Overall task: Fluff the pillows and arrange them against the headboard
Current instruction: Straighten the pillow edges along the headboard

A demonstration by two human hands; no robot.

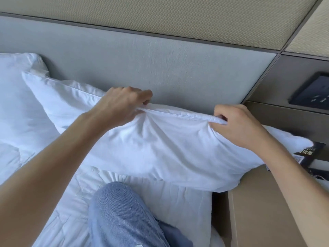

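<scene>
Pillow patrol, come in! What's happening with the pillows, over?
Left hand and right hand both pinching top edge of front pillow. Pillow low against headboard. Second pillow at left. Nothing in the way.

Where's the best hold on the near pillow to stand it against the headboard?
The top seam edge. On the pillow, both the left hand and the right hand already pinch it from the near side, set apart. The stitched edge bunches into a firm ridge, and the headboard stands just behind it.
</scene>
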